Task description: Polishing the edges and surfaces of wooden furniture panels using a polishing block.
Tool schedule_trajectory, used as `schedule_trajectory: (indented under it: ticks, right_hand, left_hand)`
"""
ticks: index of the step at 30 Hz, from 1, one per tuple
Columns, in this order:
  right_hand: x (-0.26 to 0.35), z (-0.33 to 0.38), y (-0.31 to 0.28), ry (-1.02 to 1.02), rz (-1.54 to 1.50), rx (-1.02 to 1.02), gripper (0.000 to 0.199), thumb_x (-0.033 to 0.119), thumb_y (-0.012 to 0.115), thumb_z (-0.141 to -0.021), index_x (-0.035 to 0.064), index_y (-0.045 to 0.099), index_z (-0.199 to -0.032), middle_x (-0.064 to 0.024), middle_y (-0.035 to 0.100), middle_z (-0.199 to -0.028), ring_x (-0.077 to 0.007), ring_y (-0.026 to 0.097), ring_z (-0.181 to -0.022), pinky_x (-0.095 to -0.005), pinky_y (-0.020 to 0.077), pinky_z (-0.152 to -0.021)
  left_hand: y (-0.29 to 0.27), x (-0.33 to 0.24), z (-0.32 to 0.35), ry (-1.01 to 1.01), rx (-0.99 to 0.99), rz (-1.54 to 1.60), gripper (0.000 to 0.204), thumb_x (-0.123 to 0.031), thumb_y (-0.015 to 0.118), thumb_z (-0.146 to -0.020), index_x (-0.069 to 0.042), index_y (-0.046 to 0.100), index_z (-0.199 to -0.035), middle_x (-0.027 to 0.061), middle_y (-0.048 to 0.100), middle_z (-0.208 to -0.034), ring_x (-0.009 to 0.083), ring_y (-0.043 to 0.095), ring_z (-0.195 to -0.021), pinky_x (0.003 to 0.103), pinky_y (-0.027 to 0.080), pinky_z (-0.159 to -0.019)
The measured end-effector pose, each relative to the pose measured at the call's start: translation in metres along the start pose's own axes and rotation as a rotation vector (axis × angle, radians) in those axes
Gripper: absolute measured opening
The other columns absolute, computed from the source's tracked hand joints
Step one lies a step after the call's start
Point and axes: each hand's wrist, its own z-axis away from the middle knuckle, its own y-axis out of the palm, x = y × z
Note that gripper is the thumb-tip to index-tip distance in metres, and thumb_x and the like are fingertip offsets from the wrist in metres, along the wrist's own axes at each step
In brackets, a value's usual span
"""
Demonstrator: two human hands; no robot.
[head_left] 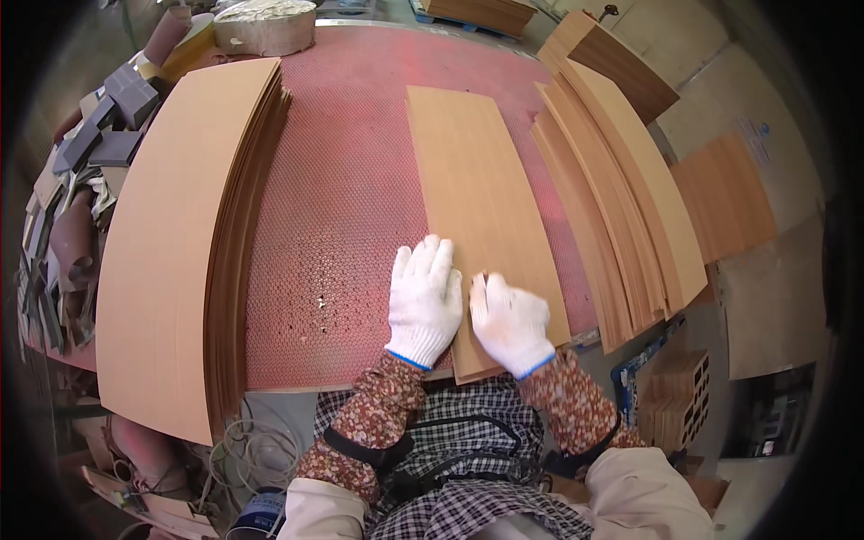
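Note:
A long wood-grain board point(486, 198) lies on the red mat in front of me, with at least one more board edge showing beneath it. My left hand point(423, 301), in a white knit glove, is stretched flat along the board's left edge near its close end. Beside it, over the board's near part, my right hand point(510, 324) is closed in the same kind of glove. A small brown bit shows at its fingertips, too little to tell what it is.
Stacks of similar boards stand at the left point(180, 216) and right point(630, 198) of the red mesh-patterned mat point(333, 180). Grey blocks point(133, 94) and rolled sheets crowd the far left. A coiled hose point(256, 454) hangs below the table's near edge.

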Motion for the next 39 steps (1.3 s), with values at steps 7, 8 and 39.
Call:
schedule_trajectory:
  ticks: [7,8,39]
  right_hand:
    - [-0.002,0.12,-0.021,-0.159,-0.009,-0.07,0.023,0.021,0.065,-0.104,0.0094,0.06,-0.084,-0.0063,0.055,-0.057,-0.0269,0.059,-0.043,-0.0437,0.042,-0.04]
    - [-0.003,0.128,-0.023,-0.181,-0.036,-0.092,0.025,0.021,0.066,-0.104,0.0095,0.06,-0.083,-0.0058,0.053,-0.055,-0.0264,0.058,-0.042,-0.0433,0.0415,-0.04]
    - [-0.077,0.104,-0.012,0.225,-0.503,-0.272,0.032,0.034,0.064,-0.102,0.0057,0.069,-0.088,-0.0181,0.067,-0.087,-0.0402,0.067,-0.084,-0.0544,0.0532,-0.077]
  left_hand:
    - [-0.004,-0.002,-0.005,0.018,0.008,0.035,0.036,-0.005,0.068,-0.092,0.004,0.066,-0.127,0.0226,0.068,-0.127,0.0428,0.061,-0.107,0.049,0.051,-0.099]
    - [-0.004,-0.002,-0.008,0.009,0.025,0.051,0.036,-0.004,0.067,-0.091,0.004,0.066,-0.127,0.0222,0.068,-0.126,0.0425,0.061,-0.105,0.048,0.051,-0.098]
    - [-0.088,-0.06,0.05,-0.913,0.318,0.616,0.045,-0.021,0.063,-0.107,0.009,0.059,-0.141,0.004,0.07,-0.096,0.0103,0.064,-0.079,0.027,0.053,-0.068]
